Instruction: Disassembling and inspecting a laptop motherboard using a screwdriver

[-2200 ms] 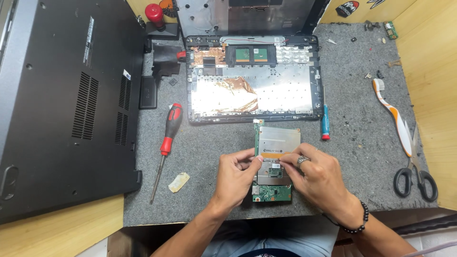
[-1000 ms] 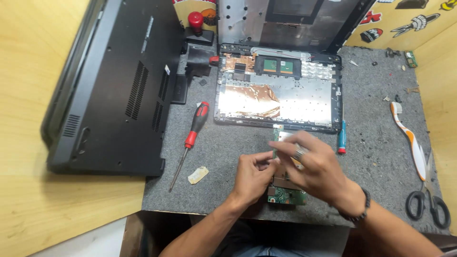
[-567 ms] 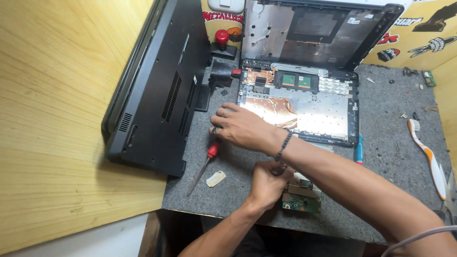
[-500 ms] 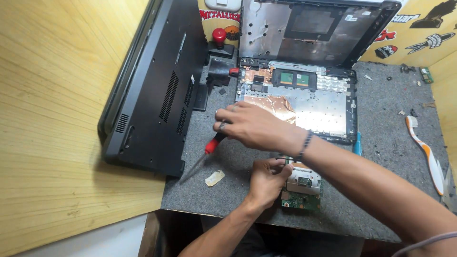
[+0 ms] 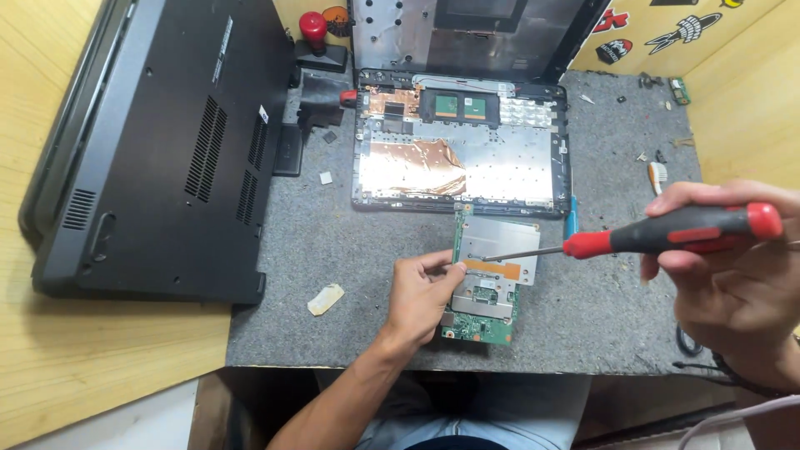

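Observation:
My left hand (image 5: 423, 293) presses its fingertips on the left edge of a grey metal touchpad plate with a green circuit board (image 5: 490, 275), which lies on the grey mat. My right hand (image 5: 733, 283) grips a red and black screwdriver (image 5: 667, 235) at the right. Its thin shaft points left, and the tip hovers over the plate near my left fingertips.
An opened laptop base (image 5: 462, 146) lies behind the plate, its silver and copper foil exposed. A black laptop bottom cover (image 5: 158, 142) lies at the left. A small beige scrap (image 5: 325, 298) rests on the grey mat (image 5: 333, 242). Yellow wooden bench (image 5: 100, 367) surrounds it.
My right hand reached left across the mat, picked up the screwdriver and brought it back to the right, tip over the plate. My left hand stayed on the plate. The view shifted.

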